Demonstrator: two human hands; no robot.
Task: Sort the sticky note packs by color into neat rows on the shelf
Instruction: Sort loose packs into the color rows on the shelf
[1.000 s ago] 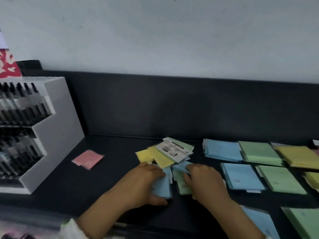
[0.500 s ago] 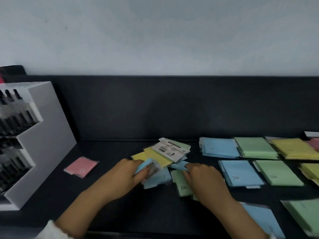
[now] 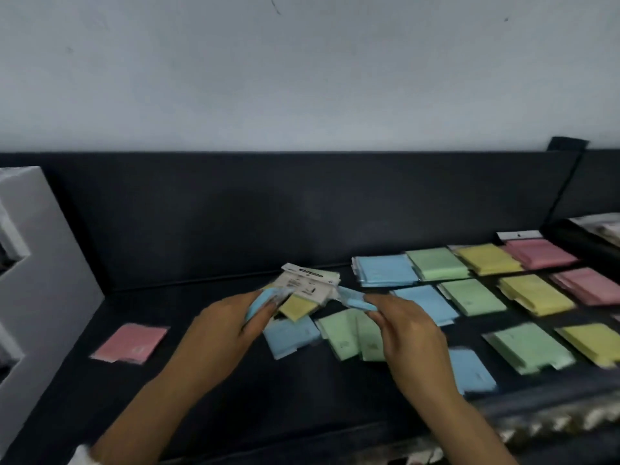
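On the black shelf (image 3: 214,394) lies a loose heap of sticky note packs (image 3: 310,286), with yellow, green and blue ones and white label cards on top. My left hand (image 3: 231,327) grips a blue pack (image 3: 265,298) lifted off the heap. My right hand (image 3: 406,325) pinches another blue pack (image 3: 355,298) by its edge. Under my hands lie a blue pack (image 3: 290,335) and green packs (image 3: 349,333). To the right stand sorted rows: blue (image 3: 385,270), green (image 3: 436,263), yellow (image 3: 486,258) and pink (image 3: 536,251).
A single pink pack (image 3: 131,342) lies alone at the left. A white stepped display stand (image 3: 37,263) fills the left edge. The shelf's black back wall (image 3: 268,209) rises behind the packs. Another blue pack (image 3: 469,370) lies near the front edge.
Both hands have lifted off the heap, each raising a blue pack. The camera has swung to the right, showing more sorted rows and less of the white stand.
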